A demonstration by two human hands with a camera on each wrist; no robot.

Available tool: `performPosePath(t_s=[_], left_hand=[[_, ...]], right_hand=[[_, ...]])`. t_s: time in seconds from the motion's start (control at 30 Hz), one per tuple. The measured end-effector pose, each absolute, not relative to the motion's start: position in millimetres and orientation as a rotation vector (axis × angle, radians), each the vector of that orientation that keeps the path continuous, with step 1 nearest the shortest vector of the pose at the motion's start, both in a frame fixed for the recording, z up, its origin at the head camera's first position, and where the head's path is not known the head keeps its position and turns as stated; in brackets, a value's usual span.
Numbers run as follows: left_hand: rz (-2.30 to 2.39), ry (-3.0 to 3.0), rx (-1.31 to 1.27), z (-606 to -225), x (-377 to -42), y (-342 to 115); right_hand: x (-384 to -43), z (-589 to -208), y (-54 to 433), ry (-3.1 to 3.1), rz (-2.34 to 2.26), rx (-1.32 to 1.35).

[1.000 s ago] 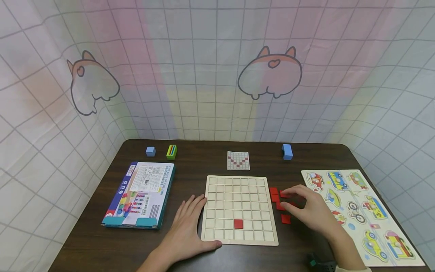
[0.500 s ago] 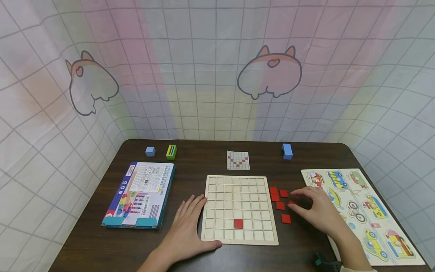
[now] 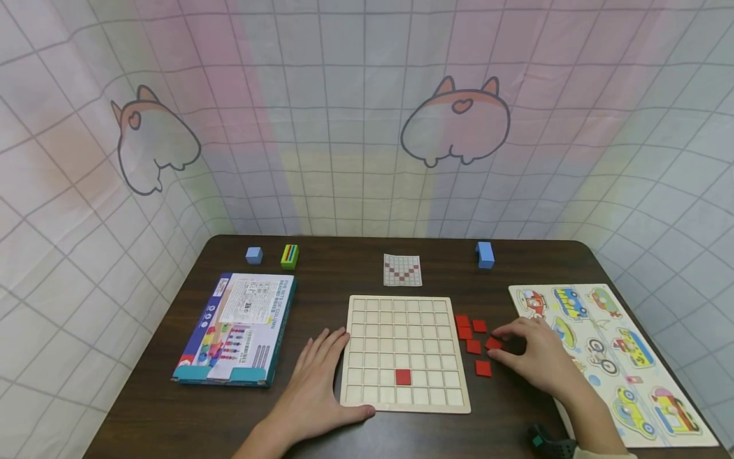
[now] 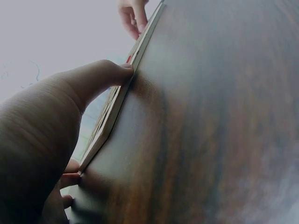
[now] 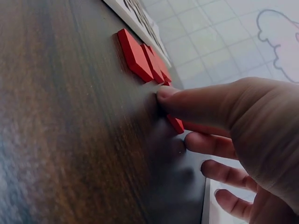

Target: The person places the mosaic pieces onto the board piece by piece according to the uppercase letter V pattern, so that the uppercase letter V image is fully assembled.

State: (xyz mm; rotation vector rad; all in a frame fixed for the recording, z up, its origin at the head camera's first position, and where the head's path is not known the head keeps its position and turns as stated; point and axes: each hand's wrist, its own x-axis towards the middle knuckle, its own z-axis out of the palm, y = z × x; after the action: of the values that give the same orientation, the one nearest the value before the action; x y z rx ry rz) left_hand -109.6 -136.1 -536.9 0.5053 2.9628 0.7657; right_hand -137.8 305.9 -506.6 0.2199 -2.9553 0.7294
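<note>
A pale wooden grid board (image 3: 378,347) lies on the dark table, with one red tile (image 3: 403,377) in a lower cell. My left hand (image 3: 312,386) rests at its lower left corner, fingers straight along the left side and thumb on the front edge. To the board's right, my right hand (image 3: 533,354) has thumb and index fingertips on either side of a loose red tile (image 3: 493,343), pinching it on the table. Several other red tiles (image 3: 473,347) lie close by. In the right wrist view the thumb (image 5: 196,100) partly covers the tiles.
A small pattern card (image 3: 402,271) lies behind the board. On the left are a boxed set (image 3: 235,328), a blue block (image 3: 254,255) and a green striped block (image 3: 289,257). A blue block (image 3: 484,255) stands back right, and a picture puzzle board (image 3: 636,376) lies under the right forearm.
My right hand has shifted rightward from one loose red tile to another, which its fingertips now flank. The left hand and the grid board stay in place.
</note>
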Motion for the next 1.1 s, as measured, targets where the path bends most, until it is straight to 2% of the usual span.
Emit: performPosePath(t_s=[1.1], left_hand=[[0.761, 2.962, 0.513, -535, -110, -136]], right_hand=[[-138, -507, 291, -2.835, 0.805, 0.277]])
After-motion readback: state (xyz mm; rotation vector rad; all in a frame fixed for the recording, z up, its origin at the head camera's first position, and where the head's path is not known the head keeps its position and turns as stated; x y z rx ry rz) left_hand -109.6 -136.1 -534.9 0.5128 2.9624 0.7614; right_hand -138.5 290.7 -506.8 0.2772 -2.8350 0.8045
